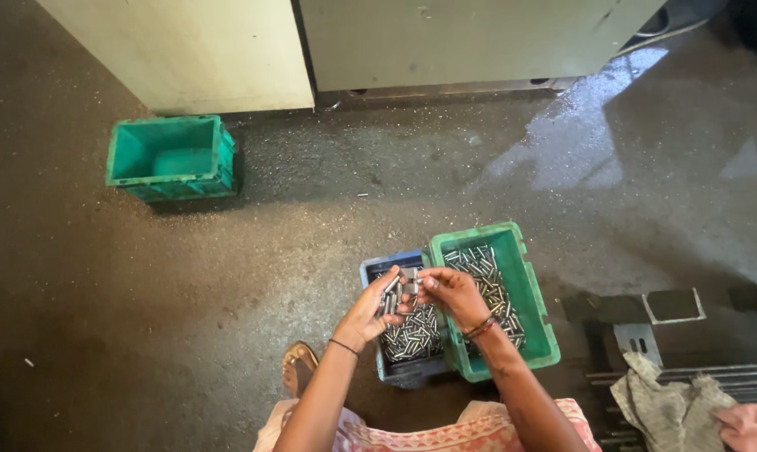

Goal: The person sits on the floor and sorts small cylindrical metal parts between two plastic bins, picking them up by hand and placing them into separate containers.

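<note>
Wet grey floor (311, 218) lies under us. Our left hand (370, 314) grips a bunch of metal pins (392, 297) over the blue bin (372, 269); our right hand (452, 293) pinches one. We think loose pins could slip, roll away, or miss the green bin (529, 285).

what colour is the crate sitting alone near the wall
Green crate, seen best in the head view.
</note>
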